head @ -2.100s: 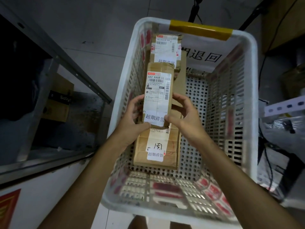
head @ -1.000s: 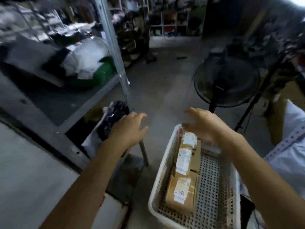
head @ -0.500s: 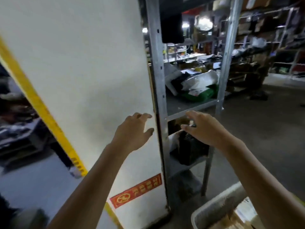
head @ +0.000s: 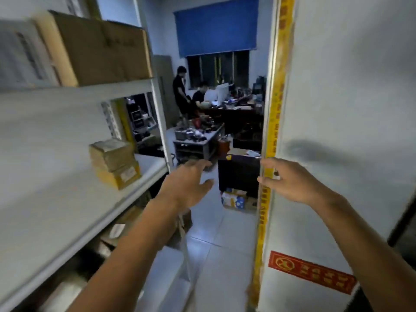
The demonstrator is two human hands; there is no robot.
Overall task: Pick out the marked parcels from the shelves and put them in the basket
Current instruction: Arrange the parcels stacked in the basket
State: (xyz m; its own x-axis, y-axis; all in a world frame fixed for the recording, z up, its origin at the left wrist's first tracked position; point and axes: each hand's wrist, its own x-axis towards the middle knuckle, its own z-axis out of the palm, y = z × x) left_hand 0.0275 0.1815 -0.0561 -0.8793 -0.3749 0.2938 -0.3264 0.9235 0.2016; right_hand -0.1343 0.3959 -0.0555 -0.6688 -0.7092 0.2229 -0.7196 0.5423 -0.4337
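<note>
both hands are raised in front of the person and hold nothing. the left hand (head: 186, 183) reaches forward with its fingers stretched and loosely spread, just off the front corner of the middle shelf (head: 56, 154) on the left. the right hand (head: 290, 181) hangs in the air with its fingers loosely bent, its fingertips in front of the yellow tape strip (head: 273, 122) that runs down the edge of the white panel (head: 349, 86) on the right; whether they touch the strip cannot be told.

a small stack of brown parcels (head: 114, 162) sits near the far end of that middle shelf, to the left of the left hand and apart from it. their labels are too blurred to read, so any marking cannot be made out. on the shelf above lies a large cardboard box (head: 99, 48). below the middle shelf, more packages (head: 126, 224) show dimly and out of focus.

a red sticker (head: 311, 271) is stuck low on the white panel. between the shelving and the panel a pale tiled floor (head: 213, 244) leads into a dim room. there a printed carton (head: 234, 199) rests on the floor against a dark cabinet (head: 238, 174). further in, a low tabletop (head: 198, 138) is crowded with small items. at the back, one person stands (head: 180, 91) and another sits (head: 199, 95) under a blue blind (head: 216, 25).
</note>
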